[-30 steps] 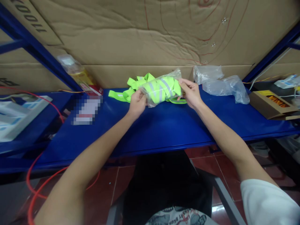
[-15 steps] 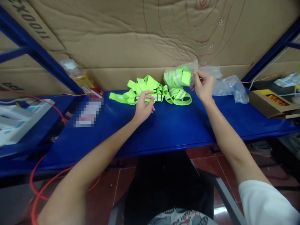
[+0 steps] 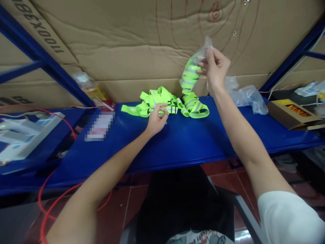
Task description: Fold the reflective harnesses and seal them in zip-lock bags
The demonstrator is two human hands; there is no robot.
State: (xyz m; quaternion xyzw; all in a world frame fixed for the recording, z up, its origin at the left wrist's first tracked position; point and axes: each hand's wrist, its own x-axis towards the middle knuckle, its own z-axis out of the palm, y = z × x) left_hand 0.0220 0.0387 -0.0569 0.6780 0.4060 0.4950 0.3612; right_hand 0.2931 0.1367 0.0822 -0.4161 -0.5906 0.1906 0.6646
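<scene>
1. Filling the whole back of the view, a creased cardboard sheet (image 3: pixel 142 44) stands behind the blue shelf (image 3: pixel 193 135); its top is cut off by the frame, and the red pen lines on it cannot be made out.
2. The shelf runs from left edge to right edge, and its underside is hidden. A red cable (image 3: pixel 50 200) loops below its front left edge.
3. At the back edge, near the middle, lies one tangle of neon-green reflective straps (image 3: pixel 157 101); how many straps make it up is hard to tell. A second coil of the same strap (image 3: pixel 194 107) lies just to its right, touching it.
4. The right hand (image 3: pixel 215 67) is raised above the back edge, fingers pinching the top of one clear bag (image 3: pixel 193 69) with green strap rolled inside. The bag hangs above the coil and seems to meet it, though blur hides the joint.
5. The left hand (image 3: pixel 156 120) rests at the tangle's front edge, thumb and forefinger pressed together on a bit of strap; the other fingers are curled.
6. Behind the right arm, a heap of empty clear bags (image 3: pixel 246 96) sits toward the back right corner; their number cannot be counted.
7. One open carton (image 3: pixel 291 113) lies at the right edge, partly cut off.
8. One wrapped bottle-like pack (image 3: pixel 91 91) leans at the back left, beside a blurred label (image 3: pixel 99 126).
</scene>
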